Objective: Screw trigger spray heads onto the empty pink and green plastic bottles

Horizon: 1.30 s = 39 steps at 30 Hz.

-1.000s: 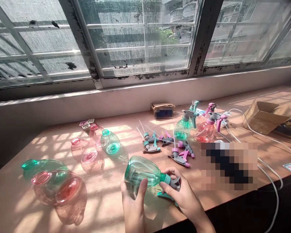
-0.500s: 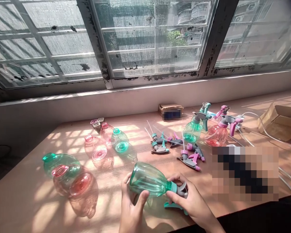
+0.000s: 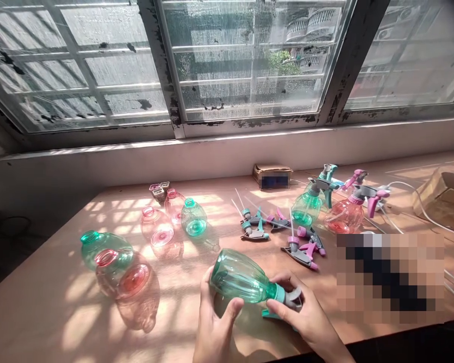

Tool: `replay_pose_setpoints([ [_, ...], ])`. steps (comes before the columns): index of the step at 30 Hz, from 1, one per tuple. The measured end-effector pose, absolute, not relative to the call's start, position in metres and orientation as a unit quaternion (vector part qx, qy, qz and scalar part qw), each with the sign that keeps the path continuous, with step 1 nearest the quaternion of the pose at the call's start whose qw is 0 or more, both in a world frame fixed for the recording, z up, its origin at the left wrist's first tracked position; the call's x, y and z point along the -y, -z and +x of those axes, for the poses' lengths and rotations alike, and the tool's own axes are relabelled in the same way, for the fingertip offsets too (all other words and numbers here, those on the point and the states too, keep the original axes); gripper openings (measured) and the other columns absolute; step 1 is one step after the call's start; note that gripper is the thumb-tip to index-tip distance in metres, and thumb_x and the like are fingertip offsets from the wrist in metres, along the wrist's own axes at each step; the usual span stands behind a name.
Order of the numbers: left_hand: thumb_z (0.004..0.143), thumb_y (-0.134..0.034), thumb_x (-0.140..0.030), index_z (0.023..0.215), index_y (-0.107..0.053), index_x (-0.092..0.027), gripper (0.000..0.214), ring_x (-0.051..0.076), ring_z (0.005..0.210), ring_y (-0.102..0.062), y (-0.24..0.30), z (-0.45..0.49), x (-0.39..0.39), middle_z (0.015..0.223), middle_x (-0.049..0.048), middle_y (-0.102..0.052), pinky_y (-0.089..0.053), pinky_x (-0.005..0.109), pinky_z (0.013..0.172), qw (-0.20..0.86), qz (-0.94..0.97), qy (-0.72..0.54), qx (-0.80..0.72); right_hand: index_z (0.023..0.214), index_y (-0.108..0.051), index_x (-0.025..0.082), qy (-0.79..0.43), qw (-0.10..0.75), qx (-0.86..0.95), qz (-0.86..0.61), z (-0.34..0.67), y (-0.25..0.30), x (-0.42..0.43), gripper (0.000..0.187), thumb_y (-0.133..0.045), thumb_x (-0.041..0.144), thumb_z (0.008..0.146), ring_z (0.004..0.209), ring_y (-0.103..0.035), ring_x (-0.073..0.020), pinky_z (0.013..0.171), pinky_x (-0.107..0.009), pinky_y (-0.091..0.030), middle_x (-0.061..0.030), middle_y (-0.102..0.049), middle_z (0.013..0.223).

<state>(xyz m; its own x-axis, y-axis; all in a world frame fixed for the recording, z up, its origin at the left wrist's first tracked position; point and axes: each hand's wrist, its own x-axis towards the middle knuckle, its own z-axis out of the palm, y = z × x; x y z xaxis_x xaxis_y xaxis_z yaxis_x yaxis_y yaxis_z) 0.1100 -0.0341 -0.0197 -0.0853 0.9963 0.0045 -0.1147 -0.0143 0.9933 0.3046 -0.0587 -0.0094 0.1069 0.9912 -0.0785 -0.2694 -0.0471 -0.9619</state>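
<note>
Held on its side above the table's front part is a green clear spray bottle [image 3: 240, 277], its base to the left and its neck to the right. My left hand [image 3: 219, 312] is closed round the base end, thumb along the near side. At the neck, my right hand [image 3: 297, 307] grips the teal collar of the grey-and-teal spray head [image 3: 283, 296], which sits on the bottle's mouth. The teal trigger points down toward me, partly behind my right hand. Whether the collar is fully tight I cannot tell.
Green and pink bottles without heads [image 3: 115, 259] stand to the left. Loose spray heads [image 3: 255, 229] lie mid-table. Fitted spray bottles [image 3: 346, 214] stand at right, near an open cardboard box [image 3: 444, 199] and white cables. A small carton [image 3: 272, 176] sits by the wall; a blurred patch covers the right front.
The whole scene has shifted slightly right in view as my head moved. Both hands keep the same hold on the spray bottle and its head.
</note>
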Motion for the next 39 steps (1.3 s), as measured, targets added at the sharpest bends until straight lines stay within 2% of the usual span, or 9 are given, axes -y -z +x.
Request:
replay_pose_setpoints([
  [4, 0.081, -0.087, -0.055, 0.146, -0.05, -0.025, 0.081, 0.037, 0.132, -0.065, 0.015, 0.11, 0.031, 0.136, 0.0141, -0.071, -0.048, 0.052, 0.114, 0.526, 0.431, -0.533, -0.505, 0.097, -0.079, 0.024, -0.549, 0.576, 0.365, -0.483, 0.304, 0.009, 0.058, 0.044, -0.098, 0.053, 0.069, 0.081, -0.076, -0.0243, 0.071, -0.034, -0.067, -0.0026, -0.079, 0.09],
  [9, 0.084, -0.086, -0.044, 0.145, -0.054, -0.027, 0.071, 0.035, 0.145, -0.057, 0.017, 0.108, 0.03, 0.151, 0.0136, -0.063, -0.042, 0.048, 0.122, 0.473, 0.518, -0.503, -0.505, 0.104, -0.079, 0.021, -0.516, 0.599, 0.33, -0.516, 0.317, 0.019, 0.052, 0.047, -0.097, 0.051, 0.073, 0.065, -0.072, -0.0222, 0.063, -0.036, -0.065, -0.0004, -0.074, 0.071],
  [12, 0.091, -0.079, -0.044, 0.147, -0.054, -0.027, 0.064, 0.035, 0.142, -0.06, 0.023, 0.109, 0.03, 0.151, 0.0147, -0.064, -0.042, 0.049, 0.121, 0.458, 0.533, -0.494, -0.511, 0.11, -0.076, 0.022, -0.519, 0.597, 0.335, -0.511, 0.323, 0.023, 0.05, 0.049, -0.095, 0.051, 0.076, 0.066, -0.071, -0.0223, 0.064, -0.036, -0.064, 0.0, -0.075, 0.068],
  [18, 0.083, -0.084, -0.052, 0.146, -0.053, -0.026, 0.075, 0.037, 0.149, -0.052, 0.021, 0.113, 0.033, 0.152, 0.0152, -0.063, -0.037, 0.053, 0.125, 0.476, 0.494, -0.504, -0.525, 0.099, -0.079, 0.019, -0.512, 0.59, 0.355, -0.514, 0.315, 0.016, 0.055, 0.043, -0.094, 0.053, 0.077, 0.066, -0.07, -0.02, 0.064, -0.032, -0.063, -0.0001, -0.075, 0.068],
  [23, 0.084, -0.084, -0.056, 0.148, -0.045, -0.024, 0.082, 0.037, 0.138, -0.061, 0.014, 0.11, 0.031, 0.145, 0.0163, -0.065, -0.043, 0.054, 0.119, 0.515, 0.447, -0.514, -0.52, 0.099, -0.084, 0.02, -0.543, 0.566, 0.374, -0.494, 0.307, 0.008, 0.057, 0.043, -0.098, 0.051, 0.071, 0.082, -0.076, -0.0266, 0.07, -0.035, -0.067, -0.0047, -0.081, 0.088],
  [26, 0.082, -0.088, -0.05, 0.15, -0.046, -0.026, 0.083, 0.037, 0.144, -0.055, 0.011, 0.109, 0.028, 0.149, 0.0147, -0.063, -0.04, 0.053, 0.123, 0.519, 0.459, -0.507, -0.513, 0.102, -0.083, 0.021, -0.542, 0.571, 0.344, -0.511, 0.309, 0.008, 0.058, 0.047, -0.094, 0.056, 0.074, 0.071, -0.071, -0.0228, 0.062, -0.034, -0.064, -0.0005, -0.074, 0.076],
  [30, 0.082, -0.088, -0.044, 0.154, -0.046, -0.029, 0.085, 0.036, 0.148, -0.053, 0.007, 0.109, 0.027, 0.149, 0.0125, -0.063, -0.04, 0.051, 0.124, 0.534, 0.476, -0.495, -0.493, 0.103, -0.08, 0.019, -0.503, 0.583, 0.357, -0.529, 0.313, 0.011, 0.056, 0.047, -0.091, 0.057, 0.078, 0.063, -0.068, -0.0207, 0.062, -0.031, -0.056, 0.0016, -0.07, 0.064],
  [34, 0.081, -0.088, -0.046, 0.15, -0.051, -0.03, 0.08, 0.035, 0.147, -0.053, 0.006, 0.113, 0.033, 0.149, 0.0104, -0.065, -0.039, 0.05, 0.125, 0.52, 0.471, -0.51, -0.497, 0.101, -0.079, 0.018, -0.505, 0.58, 0.366, -0.525, 0.313, 0.011, 0.057, 0.046, -0.089, 0.058, 0.079, 0.064, -0.069, -0.0212, 0.062, -0.032, -0.055, 0.0011, -0.07, 0.065],
  [39, 0.08, -0.087, -0.052, 0.149, -0.051, -0.026, 0.082, 0.037, 0.143, -0.056, 0.003, 0.117, 0.037, 0.147, 0.0132, -0.065, -0.041, 0.052, 0.122, 0.509, 0.447, -0.531, -0.509, 0.1, -0.079, 0.02, -0.562, 0.551, 0.353, -0.506, 0.312, 0.011, 0.059, 0.047, -0.094, 0.056, 0.074, 0.062, -0.065, -0.0187, 0.059, -0.033, -0.06, 0.0033, -0.067, 0.069],
])
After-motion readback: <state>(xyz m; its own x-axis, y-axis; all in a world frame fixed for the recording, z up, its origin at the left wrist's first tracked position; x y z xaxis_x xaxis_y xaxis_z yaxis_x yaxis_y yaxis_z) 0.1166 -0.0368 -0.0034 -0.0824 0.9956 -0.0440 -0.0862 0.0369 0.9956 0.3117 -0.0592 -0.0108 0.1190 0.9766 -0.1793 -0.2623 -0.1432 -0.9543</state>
